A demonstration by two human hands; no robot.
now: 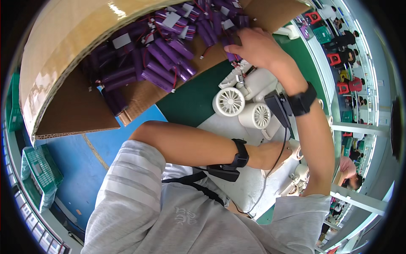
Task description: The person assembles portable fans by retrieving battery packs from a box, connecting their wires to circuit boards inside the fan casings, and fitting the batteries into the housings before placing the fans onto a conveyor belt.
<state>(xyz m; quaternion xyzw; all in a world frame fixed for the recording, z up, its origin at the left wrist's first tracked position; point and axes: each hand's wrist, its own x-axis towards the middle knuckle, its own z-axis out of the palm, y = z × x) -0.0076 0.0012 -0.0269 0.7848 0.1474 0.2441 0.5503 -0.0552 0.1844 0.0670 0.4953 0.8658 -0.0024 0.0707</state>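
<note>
My right hand (260, 48) reaches to the near edge of a cardboard box (76, 101), its fingers closed round a purple battery pack (233, 56). Just below that pack lies an opened white plastic housing (237, 76) with small parts and wires showing. My left hand (275, 155) is closed on a white plastic housing (296, 150) at the right side of the worktop; its fingertips are mostly hidden. Between the two hands lie white fan housings with round, spoked ends, one (229, 102) beside another (255, 116). Purple battery packs (163, 57) with red wires and white connectors fill the box.
More white housing parts (296, 180) lie beyond my left forearm. A black cable (279, 158) hangs between my wrist-worn devices. Green baskets (42, 169) stand at the left over a blue floor (93, 178). Several people sit along benches far right, near red stools (334, 59).
</note>
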